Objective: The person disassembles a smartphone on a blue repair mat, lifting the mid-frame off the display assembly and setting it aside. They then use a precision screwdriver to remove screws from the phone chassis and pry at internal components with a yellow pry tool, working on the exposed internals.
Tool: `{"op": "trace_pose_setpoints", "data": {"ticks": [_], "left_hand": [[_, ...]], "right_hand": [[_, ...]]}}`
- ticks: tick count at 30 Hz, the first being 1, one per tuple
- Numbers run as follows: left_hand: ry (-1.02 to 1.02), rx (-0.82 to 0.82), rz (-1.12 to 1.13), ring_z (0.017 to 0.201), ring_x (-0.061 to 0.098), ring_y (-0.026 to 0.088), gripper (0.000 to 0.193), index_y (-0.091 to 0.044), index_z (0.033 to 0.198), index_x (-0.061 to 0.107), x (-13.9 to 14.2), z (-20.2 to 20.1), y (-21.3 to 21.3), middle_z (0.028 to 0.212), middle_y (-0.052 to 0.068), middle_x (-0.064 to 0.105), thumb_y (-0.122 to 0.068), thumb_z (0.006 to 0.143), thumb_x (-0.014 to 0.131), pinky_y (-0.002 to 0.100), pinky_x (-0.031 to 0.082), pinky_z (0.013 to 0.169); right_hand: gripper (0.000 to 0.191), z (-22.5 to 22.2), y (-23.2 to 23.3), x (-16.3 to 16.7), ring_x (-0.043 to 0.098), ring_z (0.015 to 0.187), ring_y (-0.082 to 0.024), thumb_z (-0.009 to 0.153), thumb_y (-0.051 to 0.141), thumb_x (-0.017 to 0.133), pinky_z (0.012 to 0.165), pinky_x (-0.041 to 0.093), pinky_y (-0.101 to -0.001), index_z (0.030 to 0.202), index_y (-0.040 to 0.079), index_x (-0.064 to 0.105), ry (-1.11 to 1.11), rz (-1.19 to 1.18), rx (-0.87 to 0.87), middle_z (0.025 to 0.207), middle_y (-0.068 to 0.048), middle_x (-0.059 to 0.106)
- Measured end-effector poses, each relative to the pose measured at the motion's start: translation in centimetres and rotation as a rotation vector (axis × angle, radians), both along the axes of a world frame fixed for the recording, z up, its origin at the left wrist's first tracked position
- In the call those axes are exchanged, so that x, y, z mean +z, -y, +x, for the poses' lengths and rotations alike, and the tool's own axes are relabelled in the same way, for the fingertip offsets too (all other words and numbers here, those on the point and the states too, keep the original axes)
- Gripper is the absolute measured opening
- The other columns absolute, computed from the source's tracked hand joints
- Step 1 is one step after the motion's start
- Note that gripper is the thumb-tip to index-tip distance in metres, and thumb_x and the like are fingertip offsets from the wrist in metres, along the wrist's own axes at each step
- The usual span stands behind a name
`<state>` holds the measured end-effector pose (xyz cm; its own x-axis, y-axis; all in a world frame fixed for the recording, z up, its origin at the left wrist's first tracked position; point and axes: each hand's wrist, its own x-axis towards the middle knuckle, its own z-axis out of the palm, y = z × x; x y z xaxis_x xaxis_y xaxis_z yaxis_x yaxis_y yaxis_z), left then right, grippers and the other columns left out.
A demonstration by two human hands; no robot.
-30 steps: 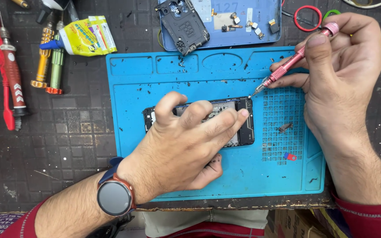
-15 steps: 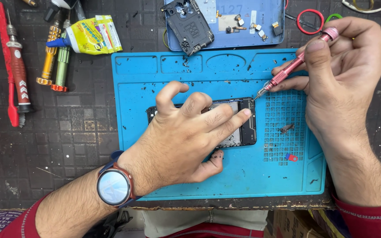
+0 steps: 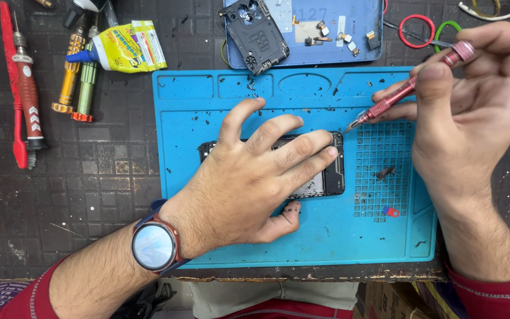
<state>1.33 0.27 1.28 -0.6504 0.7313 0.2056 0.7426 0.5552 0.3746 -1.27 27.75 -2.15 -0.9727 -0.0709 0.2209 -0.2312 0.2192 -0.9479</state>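
Opened phone (image 3: 330,177) lies flat on blue mat (image 3: 302,242), pinned under your left hand (image 3: 249,177), palm down w/ fingers spread. Right hand (image 3: 473,100) grip pinches red screwdriver (image 3: 405,91), tip just off phone's top-right corner. Phone's thin, fragile; press edges only.

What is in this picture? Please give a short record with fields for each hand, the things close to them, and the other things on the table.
left hand: left hand lies flat on the opened phone, pressing it down
right hand: right hand holds a pink screwdriver, tip just off the phone's top right corner
surface: blue work mat
on mat: small loose part on the grid area
behind mat: blue tray with a dark phone frame and small parts
left side: glue tube, red screwdriver
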Motion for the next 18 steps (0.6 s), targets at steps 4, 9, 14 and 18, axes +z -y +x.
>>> {"op": "trace_pose_setpoints", "data": {"ticks": [4, 9, 14, 18], "left_hand": [[0.051, 0.001, 0.03, 0.13, 0.05, 0.028, 0.073, -0.014, 0.136, 0.062, 0.1, -0.2, -0.1, 0.14, 0.006, 0.054, -0.035, 0.069, 0.08, 0.06, 0.032, 0.117], [0.084, 0.022, 0.065, 0.125, 0.051, 0.034, 0.07, -0.02, 0.132, 0.065, 0.0, -0.6, 0.3, 0.134, 0.016, 0.053, -0.038, 0.067, 0.082, 0.059, 0.034, 0.113], [0.066, -0.018, 0.081, 0.125, 0.052, 0.031, 0.069, -0.021, 0.135, 0.065, -0.3, -0.8, 0.4, 0.136, 0.01, 0.055, -0.039, 0.071, 0.083, 0.056, 0.036, 0.113], [0.045, -0.032, 0.079, 0.123, 0.052, 0.031, 0.068, -0.021, 0.136, 0.065, -0.6, -0.9, 0.4, 0.137, 0.009, 0.054, -0.038, 0.073, 0.082, 0.053, 0.037, 0.111]], "right_hand": [[0.03, 1.2, -0.5, -0.3, 0.07, 0.089, -0.024, 0.128, 0.004, 0.056, 0.092, 0.062, -0.0384, 0.143, 0.0, 0.03, -0.188, 0.135, 0.055, 0.106, -0.01, 0.056], [0.042, 2.2, -0.2, 0.1, 0.076, 0.092, -0.027, 0.116, -0.001, 0.069, 0.088, 0.064, -0.0409, 0.139, 0.003, 0.034, -0.412, 0.23, 0.107, 0.105, -0.015, 0.056], [0.045, 1.3, 0.5, 1.3, 0.073, 0.092, -0.026, 0.101, 0.003, 0.08, 0.083, 0.064, -0.0419, 0.131, 0.003, 0.047, -0.626, 0.281, 0.178, 0.11, -0.017, 0.061], [0.034, 1.3, 0.6, 2.8, 0.074, 0.099, -0.031, 0.1, 0.005, 0.072, 0.082, 0.063, -0.0377, 0.128, 0.003, 0.053, -0.565, 0.324, 0.221, 0.116, -0.023, 0.065]]}}
